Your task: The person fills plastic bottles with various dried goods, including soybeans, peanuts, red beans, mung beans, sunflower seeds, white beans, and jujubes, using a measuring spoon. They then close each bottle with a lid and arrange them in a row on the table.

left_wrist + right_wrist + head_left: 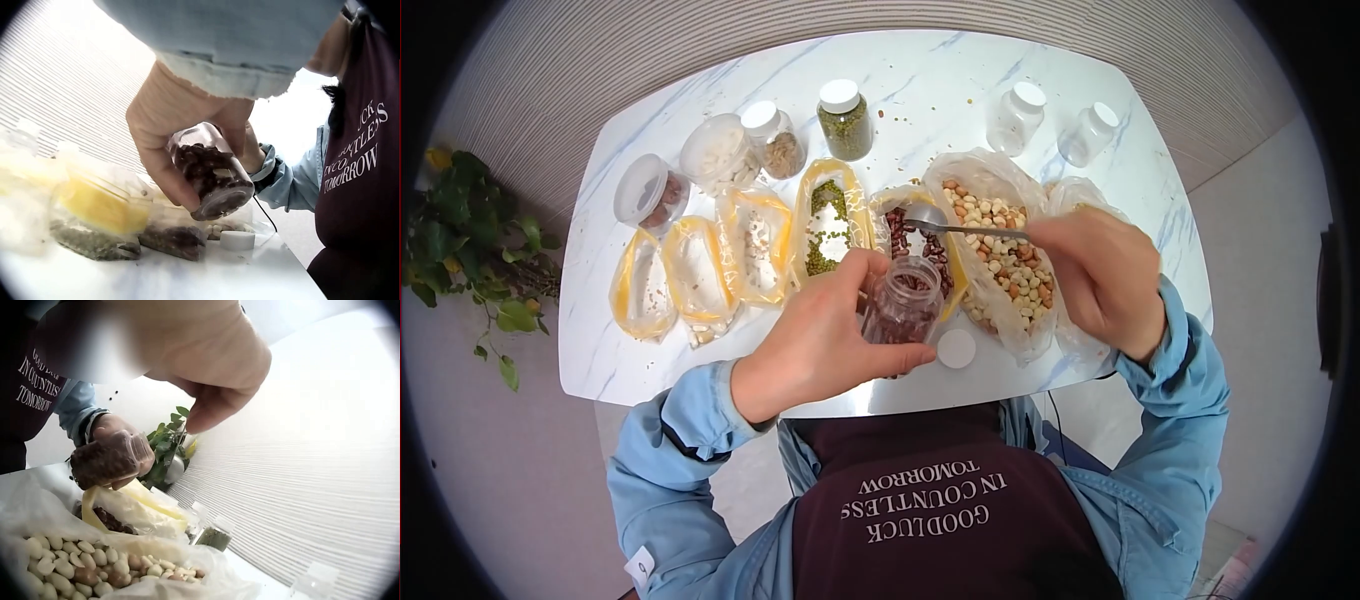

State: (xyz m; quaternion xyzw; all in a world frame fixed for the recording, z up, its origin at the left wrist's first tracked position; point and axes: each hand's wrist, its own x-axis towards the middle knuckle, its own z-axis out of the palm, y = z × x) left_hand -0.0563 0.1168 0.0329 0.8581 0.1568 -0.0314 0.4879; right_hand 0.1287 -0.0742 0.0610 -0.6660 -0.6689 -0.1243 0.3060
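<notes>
My left hand [825, 335] grips a clear open jar [903, 305] of dark red beans, held above the table's near side. In the left wrist view the jar [212, 172] is tilted, with beans [203, 165] in it. My right hand [1100, 280] pinches the handle of a metal spoon [925, 215], whose bowl is over the bag of red beans [897, 232], beyond the jar. In the right wrist view the spoon's bowl [175, 470] hangs past the jar's mouth. A white lid [956, 349] lies beside the jar.
A bag of peanuts [1010, 270] stands to the right, a bag of green beans [828, 225] to the left, with several yellow-edged bags [643, 285] farther left. Along the back stand a green-filled jar [844, 120], other filled containers [720, 155] and two empty lidded jars [1015, 118].
</notes>
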